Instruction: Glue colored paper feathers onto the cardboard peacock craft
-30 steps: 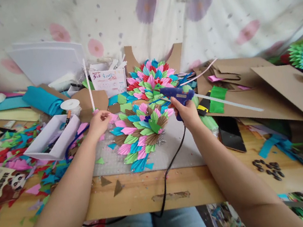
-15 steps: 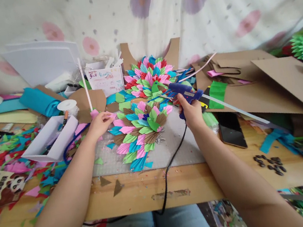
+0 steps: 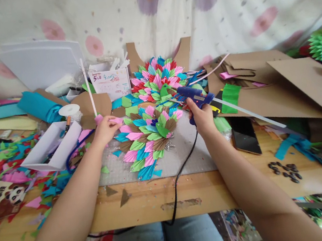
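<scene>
My right hand is wrapped round a blue hot glue gun, its nozzle toward the left and a long white glue stick sticking out of its back. The gun's black cord hangs over the table edge. At the left edge of the layered crepe-paper bird, my left hand pinches a pink paper petal. The bird has pink, green, blue and brown petals and a green body, and lies on a grey cutting mat. I cannot tell whether the pinched petal touches it.
Behind stands a second paper bird against cardboard. A white box and colourful paper scraps lie left. On the right are a phone, cardboard sheets and several small dark oval pieces.
The view has shifted slightly. Both hands keep their holds, and the glue gun stays almost in the same place.
</scene>
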A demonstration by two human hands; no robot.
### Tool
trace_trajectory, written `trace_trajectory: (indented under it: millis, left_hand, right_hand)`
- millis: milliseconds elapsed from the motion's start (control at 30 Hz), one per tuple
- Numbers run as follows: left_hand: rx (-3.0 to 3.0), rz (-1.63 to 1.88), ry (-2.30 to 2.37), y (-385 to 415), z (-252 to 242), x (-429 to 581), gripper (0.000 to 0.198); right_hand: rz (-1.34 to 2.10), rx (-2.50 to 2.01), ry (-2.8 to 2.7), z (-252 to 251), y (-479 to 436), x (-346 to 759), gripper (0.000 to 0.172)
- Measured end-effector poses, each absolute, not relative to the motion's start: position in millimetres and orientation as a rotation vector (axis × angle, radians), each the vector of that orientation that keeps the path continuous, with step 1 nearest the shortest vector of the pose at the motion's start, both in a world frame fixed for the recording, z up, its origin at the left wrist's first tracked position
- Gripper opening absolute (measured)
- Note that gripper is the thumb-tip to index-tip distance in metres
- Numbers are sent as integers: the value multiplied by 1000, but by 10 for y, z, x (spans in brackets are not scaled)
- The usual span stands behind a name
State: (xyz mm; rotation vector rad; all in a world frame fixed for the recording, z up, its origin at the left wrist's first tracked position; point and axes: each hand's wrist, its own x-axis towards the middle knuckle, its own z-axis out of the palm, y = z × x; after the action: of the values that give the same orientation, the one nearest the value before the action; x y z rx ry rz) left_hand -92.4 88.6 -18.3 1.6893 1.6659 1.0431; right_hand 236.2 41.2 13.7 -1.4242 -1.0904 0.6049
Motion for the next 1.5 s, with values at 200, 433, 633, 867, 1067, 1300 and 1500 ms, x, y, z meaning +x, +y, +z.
trace_trajectory:
  millis: [200, 433, 633, 867, 1067, 1300, 1500]
  left_hand:
    - [1612, 1044, 1682, 901, -159, -955, 34]
    - [1533, 1168, 1627, 941, -185, -968, 27]
    - [1469, 1567, 1625, 924, -8, -965, 20]
    - [1679, 1533, 1559, 779, 362, -675, 12]
    - [2270, 820, 1271, 452, 555, 52, 15]
    - [2742, 32, 1041, 85, 420, 595, 15]
    - [2761, -114, 1102, 65, 414, 710, 15]
  right_hand:
    - [643, -1399, -1056, 116, 420, 2370, 42]
    - [622, -1382, -1047, 71, 452, 2385, 45]
    - [616, -1371, -1050, 60, 466, 2400, 44]
    - [612, -1381, -1027, 111, 456, 2397, 42]
    - [622, -1387, -1014, 116, 454, 2391, 41]
    - [608, -1350, -1015, 121, 474, 2417, 41]
    - [596, -1345, -1032, 120, 483, 2427, 42]
